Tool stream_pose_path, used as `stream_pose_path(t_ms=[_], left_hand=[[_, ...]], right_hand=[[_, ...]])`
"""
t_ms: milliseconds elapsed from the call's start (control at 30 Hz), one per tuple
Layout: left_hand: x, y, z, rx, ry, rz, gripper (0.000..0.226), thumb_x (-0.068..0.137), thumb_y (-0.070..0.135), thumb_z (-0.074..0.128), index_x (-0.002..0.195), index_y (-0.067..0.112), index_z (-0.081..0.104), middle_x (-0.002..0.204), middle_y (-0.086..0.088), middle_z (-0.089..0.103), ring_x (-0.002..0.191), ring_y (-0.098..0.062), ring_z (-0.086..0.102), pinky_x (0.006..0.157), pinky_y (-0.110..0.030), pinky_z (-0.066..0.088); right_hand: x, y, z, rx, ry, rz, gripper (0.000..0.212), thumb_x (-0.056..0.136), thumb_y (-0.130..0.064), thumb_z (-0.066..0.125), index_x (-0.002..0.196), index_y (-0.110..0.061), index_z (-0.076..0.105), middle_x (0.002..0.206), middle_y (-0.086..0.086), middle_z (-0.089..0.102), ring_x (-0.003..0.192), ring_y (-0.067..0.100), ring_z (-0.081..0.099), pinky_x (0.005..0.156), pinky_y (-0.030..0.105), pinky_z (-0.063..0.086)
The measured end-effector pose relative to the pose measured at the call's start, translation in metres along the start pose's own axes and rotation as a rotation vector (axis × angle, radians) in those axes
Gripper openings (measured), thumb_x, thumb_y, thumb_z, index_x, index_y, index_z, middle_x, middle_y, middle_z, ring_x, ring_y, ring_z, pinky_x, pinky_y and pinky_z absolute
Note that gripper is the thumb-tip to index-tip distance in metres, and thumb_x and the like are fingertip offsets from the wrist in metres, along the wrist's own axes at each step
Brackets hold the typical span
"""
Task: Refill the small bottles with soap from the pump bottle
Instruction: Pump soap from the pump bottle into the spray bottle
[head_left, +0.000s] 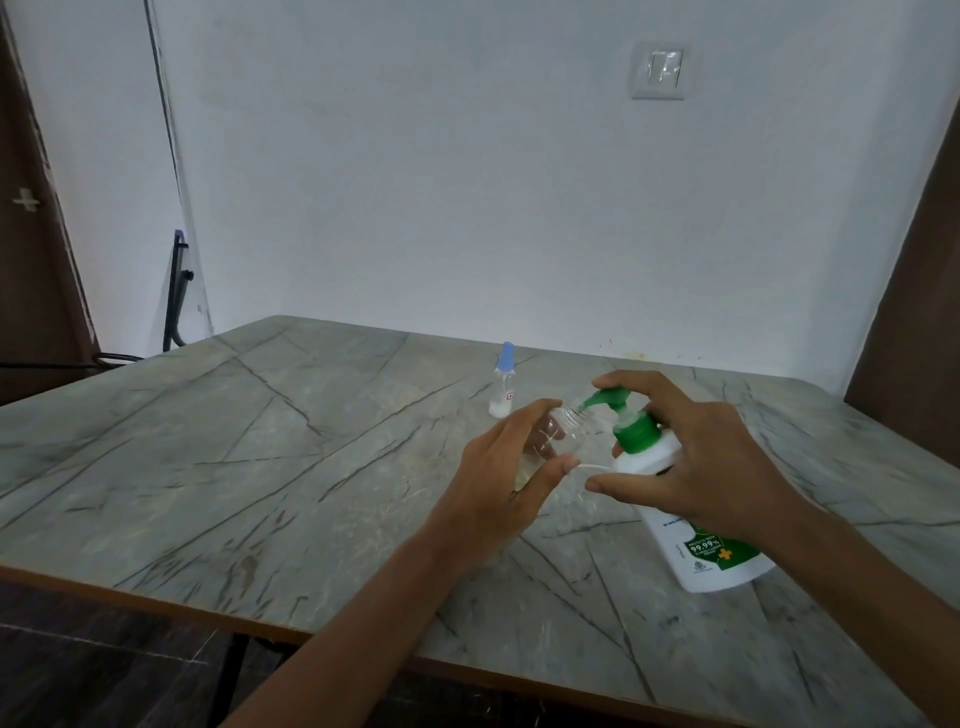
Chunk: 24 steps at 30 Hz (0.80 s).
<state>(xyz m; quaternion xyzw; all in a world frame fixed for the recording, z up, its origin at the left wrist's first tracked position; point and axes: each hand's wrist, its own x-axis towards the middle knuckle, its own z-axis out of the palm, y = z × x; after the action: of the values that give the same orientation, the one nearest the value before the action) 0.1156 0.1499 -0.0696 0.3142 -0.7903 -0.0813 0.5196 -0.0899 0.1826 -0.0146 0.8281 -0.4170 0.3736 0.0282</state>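
While left hand (498, 467) grips clear bottle (563, 434), right hand (701, 457) clasped on pump bottle (711, 561) (nozzle (592, 402) at mouth).

The pump bottle (675, 551) is white with green pump, collar and label. The held small bottle (563, 434) is clear; the far small bottle (503, 382) has a pale blue cap and, seemingly, white contents. The worktop (260, 441) is grey with dark veins.

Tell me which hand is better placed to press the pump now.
Right. The right hand has a finger on the green pump head of the soap bottle, while the left hand is busy holding the small clear bottle at the spout.
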Motion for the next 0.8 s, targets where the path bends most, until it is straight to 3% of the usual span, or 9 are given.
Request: stream_pose_path(t_ms=[133, 333, 567, 800], left_hand=[[-0.0003, 0.0008, -0.0004, -0.005, -0.004, 0.001, 0.047, 0.091, 0.038, 0.057, 0.132, 0.017, 0.050, 0.107, 0.015, 0.058, 0.094, 0.004, 0.058, 0.080, -0.005, 0.045], [-0.0005, 0.0003, -0.0005, 0.009, -0.005, 0.005, 0.047, 0.092, 0.038, 0.058, 0.132, 0.017, 0.049, 0.106, 0.014, 0.058, 0.090, 0.011, 0.056, 0.079, -0.003, 0.044], [-0.0014, 0.0005, -0.0005, 0.018, -0.032, 0.036, 0.043, 0.092, 0.033, 0.061, 0.130, 0.017, 0.049, 0.106, 0.015, 0.056, 0.091, 0.008, 0.056, 0.080, -0.004, 0.043], [-0.0005, -0.0002, 0.0002, 0.009, -0.005, 0.024, 0.044, 0.093, 0.042, 0.055, 0.130, 0.019, 0.049, 0.106, 0.014, 0.060, 0.091, 0.002, 0.059, 0.080, -0.008, 0.046]], right_hand=[[0.0000, 0.0005, 0.0003, 0.006, 0.003, -0.001, 0.074, 0.058, -0.067, 0.076, 0.121, -0.058, 0.039, 0.091, -0.024, 0.067, 0.081, -0.004, 0.066, 0.067, 0.008, 0.052], [0.0023, 0.0022, 0.0001, 0.000, 0.011, 0.020, 0.072, 0.055, -0.062, 0.082, 0.115, -0.061, 0.041, 0.087, -0.011, 0.073, 0.071, 0.005, 0.070, 0.065, 0.024, 0.060], [-0.0019, 0.0007, -0.0007, 0.032, 0.063, -0.001, 0.062, 0.052, -0.059, 0.082, 0.105, -0.052, 0.050, 0.080, -0.019, 0.068, 0.079, -0.006, 0.067, 0.060, 0.004, 0.048], [-0.0041, -0.0011, 0.0004, -0.069, 0.006, -0.005, 0.083, 0.062, -0.065, 0.077, 0.133, -0.053, 0.036, 0.091, -0.021, 0.069, 0.074, -0.002, 0.067, 0.067, 0.012, 0.053]])
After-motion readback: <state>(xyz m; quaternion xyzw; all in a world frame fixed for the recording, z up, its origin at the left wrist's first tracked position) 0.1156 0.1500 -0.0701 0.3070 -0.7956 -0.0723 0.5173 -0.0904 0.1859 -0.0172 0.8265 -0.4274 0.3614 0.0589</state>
